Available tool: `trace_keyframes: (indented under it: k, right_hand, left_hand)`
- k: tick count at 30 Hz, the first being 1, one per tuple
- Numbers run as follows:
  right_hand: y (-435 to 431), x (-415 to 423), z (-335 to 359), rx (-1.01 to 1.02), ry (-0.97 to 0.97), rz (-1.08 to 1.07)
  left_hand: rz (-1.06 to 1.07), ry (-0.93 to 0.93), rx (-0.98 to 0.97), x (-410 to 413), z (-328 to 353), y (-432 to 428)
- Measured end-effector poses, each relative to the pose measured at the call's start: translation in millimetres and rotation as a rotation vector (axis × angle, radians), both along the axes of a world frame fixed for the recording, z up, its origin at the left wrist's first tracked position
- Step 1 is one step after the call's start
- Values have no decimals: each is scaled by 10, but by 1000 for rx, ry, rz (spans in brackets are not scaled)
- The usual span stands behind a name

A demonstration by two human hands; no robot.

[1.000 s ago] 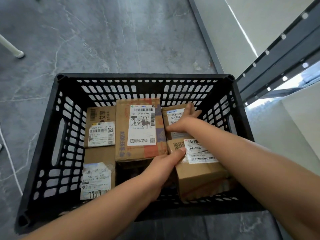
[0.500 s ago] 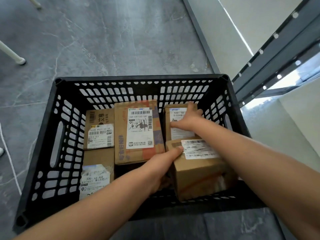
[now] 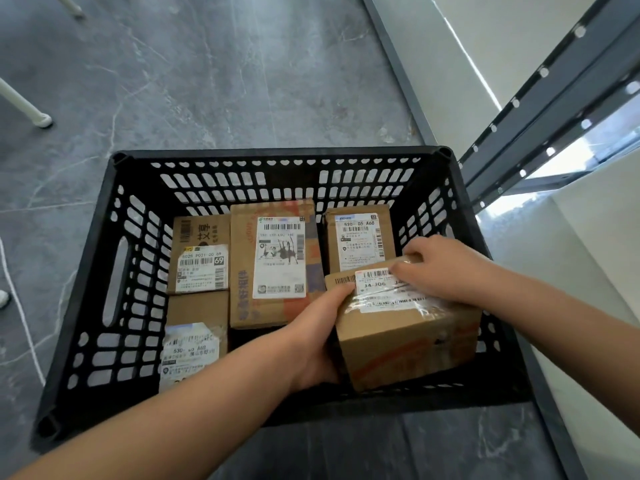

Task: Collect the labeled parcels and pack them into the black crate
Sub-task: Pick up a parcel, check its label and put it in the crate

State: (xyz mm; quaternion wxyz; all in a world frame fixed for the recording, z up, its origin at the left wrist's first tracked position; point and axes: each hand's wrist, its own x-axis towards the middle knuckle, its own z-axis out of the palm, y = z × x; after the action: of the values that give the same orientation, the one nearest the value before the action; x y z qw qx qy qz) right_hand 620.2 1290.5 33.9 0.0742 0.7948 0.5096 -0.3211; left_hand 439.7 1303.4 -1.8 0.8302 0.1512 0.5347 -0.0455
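A brown cardboard parcel [image 3: 408, 337] labelled J4-J06 is gripped at its left side by the left hand [image 3: 318, 327] and clasped on top by the right hand [image 3: 446, 268]. It is tilted in the near right corner of the black slotted plastic crate [image 3: 277, 154].

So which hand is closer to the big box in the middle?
Left. The left hand grips the J4-J06 parcel right beside the big middle box; the right hand holds that parcel's top, farther right.
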Motion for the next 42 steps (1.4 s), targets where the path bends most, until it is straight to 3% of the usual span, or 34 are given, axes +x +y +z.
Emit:
trace_keyframes:
  k: [4,6,9,11,14,20,25,28,37,42]
  right_hand:
    - [-91,44,272,229,48,-80]
    - [-83,73,459,415,240,-290]
    - [83,-42,526,681,675,-565]
    - [254,-268,397,658,845,-565]
    - [473,-715,171,541,1012,-387]
    - [925,-1242,27,512,949,-77]
    - [1302,-1586,-94,560,776,-41]
    - [1450,-1764,-221,531,731,22]
    - [1538,-1722,-572,464,747,-130]
    - [1589,-1841,-617,506,756,-204]
  left_hand:
    - [-25,-167,52,-80,174,-39]
    - [0,-215,177,-188,318,64]
    - [71,-149,512,-452,533,467]
    - [102,-76,694,-669,638,747]
    - [169,69,825,-970,635,983]
    - [447,229,833,-1415,436,862]
    - [616,181,514,-1448,259,467]
    - [746,206,439,-1335,189,447]
    - [896,450,493,-1264,-7,583]
    - [928,417,427,-1204,-71,670]
